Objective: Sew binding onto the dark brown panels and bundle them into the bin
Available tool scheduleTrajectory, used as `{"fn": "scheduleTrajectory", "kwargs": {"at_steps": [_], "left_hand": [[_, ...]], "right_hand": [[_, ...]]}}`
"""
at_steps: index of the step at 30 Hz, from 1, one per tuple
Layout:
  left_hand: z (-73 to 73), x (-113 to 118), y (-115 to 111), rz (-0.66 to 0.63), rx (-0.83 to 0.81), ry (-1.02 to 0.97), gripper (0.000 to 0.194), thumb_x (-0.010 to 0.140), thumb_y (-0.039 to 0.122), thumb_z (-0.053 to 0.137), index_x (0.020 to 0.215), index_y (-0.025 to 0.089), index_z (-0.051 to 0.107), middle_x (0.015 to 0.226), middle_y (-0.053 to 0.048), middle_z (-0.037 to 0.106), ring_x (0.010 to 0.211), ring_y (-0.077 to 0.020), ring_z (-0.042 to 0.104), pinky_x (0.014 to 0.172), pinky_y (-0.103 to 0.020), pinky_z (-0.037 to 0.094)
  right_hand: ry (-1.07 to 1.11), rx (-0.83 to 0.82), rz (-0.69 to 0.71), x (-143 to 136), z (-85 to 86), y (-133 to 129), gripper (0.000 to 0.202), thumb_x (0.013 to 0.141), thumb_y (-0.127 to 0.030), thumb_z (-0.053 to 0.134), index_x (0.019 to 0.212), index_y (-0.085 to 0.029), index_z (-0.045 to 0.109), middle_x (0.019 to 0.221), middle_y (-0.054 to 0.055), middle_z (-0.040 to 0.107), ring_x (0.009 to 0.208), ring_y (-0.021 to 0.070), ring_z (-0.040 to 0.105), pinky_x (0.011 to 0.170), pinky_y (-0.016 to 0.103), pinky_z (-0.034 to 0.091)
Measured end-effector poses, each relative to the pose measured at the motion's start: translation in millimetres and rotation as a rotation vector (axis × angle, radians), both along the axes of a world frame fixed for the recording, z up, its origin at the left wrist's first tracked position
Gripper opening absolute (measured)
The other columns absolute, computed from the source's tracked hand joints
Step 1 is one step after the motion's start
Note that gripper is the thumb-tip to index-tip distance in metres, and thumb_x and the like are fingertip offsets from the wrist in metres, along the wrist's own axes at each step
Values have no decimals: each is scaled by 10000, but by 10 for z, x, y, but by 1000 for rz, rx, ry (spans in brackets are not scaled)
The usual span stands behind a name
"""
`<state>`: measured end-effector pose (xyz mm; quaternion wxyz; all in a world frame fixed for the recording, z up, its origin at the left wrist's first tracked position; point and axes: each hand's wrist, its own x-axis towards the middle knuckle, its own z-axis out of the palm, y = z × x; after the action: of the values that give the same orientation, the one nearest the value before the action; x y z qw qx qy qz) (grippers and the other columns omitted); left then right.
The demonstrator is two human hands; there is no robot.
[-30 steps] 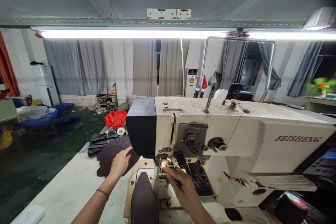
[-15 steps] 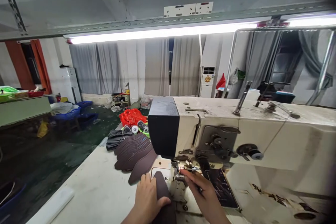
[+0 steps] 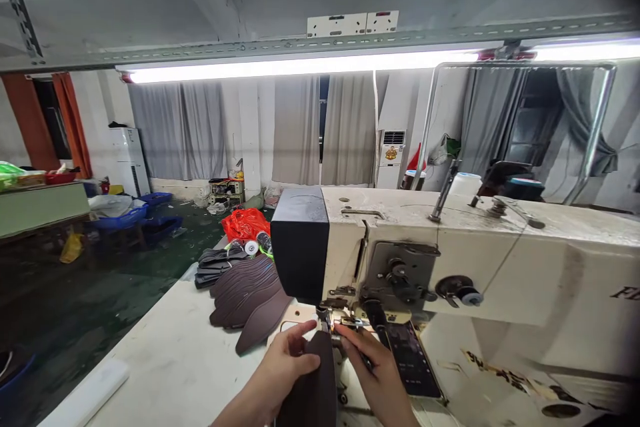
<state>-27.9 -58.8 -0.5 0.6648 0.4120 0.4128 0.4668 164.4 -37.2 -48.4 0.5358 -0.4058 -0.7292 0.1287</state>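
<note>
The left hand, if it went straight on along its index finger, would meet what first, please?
The left hand would probably first meet the metal parts around the sewing machine's needle area, just ahead of it, though depth is hard to judge here.

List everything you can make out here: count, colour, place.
Machine: 1, cream and black, right
Brown piece: 1, dark brown, bottom centre
Pile: 1, brown, left of machine
Bundle: 1, black, beside pile
Red bag: 1, red, beyond bundle
Table: 1, white, foreground
Bar: 1, white, table's near left
Phone: 1, dark, beneath machine's arm
Lights: 2, white, overhead
Curtains: several, grey and orange, background
Crates: several, blue, left floor
Bench: 1, pale green, far left
Left hand: 1, bare, on brown piece
Right hand: 1, bare, right of brown piece
</note>
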Motion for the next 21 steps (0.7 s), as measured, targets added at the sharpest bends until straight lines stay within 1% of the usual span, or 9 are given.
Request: {"fn": "scheduleTrajectory", "kwargs": {"at_steps": [2, 4, 8, 11, 13, 15, 17, 19, 21], "left_hand": [[50, 28, 79, 42, 32, 106, 436, 538, 148, 700, 970, 139, 639, 690, 13, 615, 645, -130, 566, 627, -242, 406], [74, 52, 151, 50, 79, 203, 352, 532, 160, 685, 879, 132, 634, 654, 16, 596, 596, -118, 521, 584, -241, 364], [118, 76, 233, 76, 163, 359, 330, 553, 145, 647, 883, 142, 629, 712, 12, 596, 630, -118, 495, 613, -247, 358], [165, 77, 262, 74, 154, 441, 339, 570, 151, 647, 909, 145, 634, 809, -12, 607, 717, -149, 532, 671, -265, 388], [205, 72, 266, 59, 140, 467, 354, 576, 154, 653, 929, 137, 633, 849, -30, 613, 760, -167, 544, 697, -277, 398], [242, 54, 244, 27, 145, 443, 349, 594, 162, 654, 941, 130, 629, 866, -42, 628, 785, -174, 554, 717, -283, 403], [252, 11, 185, -39, 115, 357, 363, 615, 193, 675, 970, 145, 617, 885, -43, 654, 813, -179, 578, 738, -284, 419], [207, -55, 97, -126, 34, 230, 423, 606, 243, 728, 1001, 171, 597, 904, -39, 674, 829, -192, 610, 750, -293, 450], [102, -130, 6, -177, -36, 132, 518, 543, 285, 797, 1005, 184, 584, 901, -36, 685, 833, -217, 637, 745, -308, 481]], "right_hand": [[5, 0, 2, 2, -4, 2, 226, 878, -287, 572, 1066, -267, 696, 948, 52, 737, 851, 170, 696, 765, 226, 561], [-6, 0, 12, 15, -9, 11, 226, 874, -270, 577, 1066, -265, 697, 941, 51, 737, 844, 170, 698, 755, 221, 564], [-42, 41, 52, 59, -35, 47, 266, 877, -221, 560, 1116, -253, 674, 973, 68, 728, 879, 179, 693, 771, 241, 564], [-75, 66, 87, 89, -59, 66, 312, 882, -194, 544, 1173, -257, 637, 1022, 79, 718, 897, 172, 691, 763, 232, 559], [-101, 63, 95, 102, -69, 69, 334, 881, -179, 540, 1194, -264, 620, 1007, 75, 719, 869, 164, 694, 734, 216, 557], [-110, 62, 90, 108, -78, 66, 339, 880, -165, 530, 1190, -267, 621, 951, 67, 717, 807, 154, 692, 707, 216, 555], [-108, 60, 91, 113, -96, 65, 348, 880, -152, 514, 1192, -266, 620, 878, 57, 703, 726, 140, 672, 659, 214, 546], [-108, 53, 99, 120, -127, 71, 364, 878, -142, 500, 1203, -263, 613, 831, 51, 685, 671, 131, 637, 611, 210, 527], [-113, 25, 107, 126, -164, 81, 379, 877, -138, 491, 1220, -258, 603, 808, 48, 669, 655, 129, 611, 597, 211, 513]]}}
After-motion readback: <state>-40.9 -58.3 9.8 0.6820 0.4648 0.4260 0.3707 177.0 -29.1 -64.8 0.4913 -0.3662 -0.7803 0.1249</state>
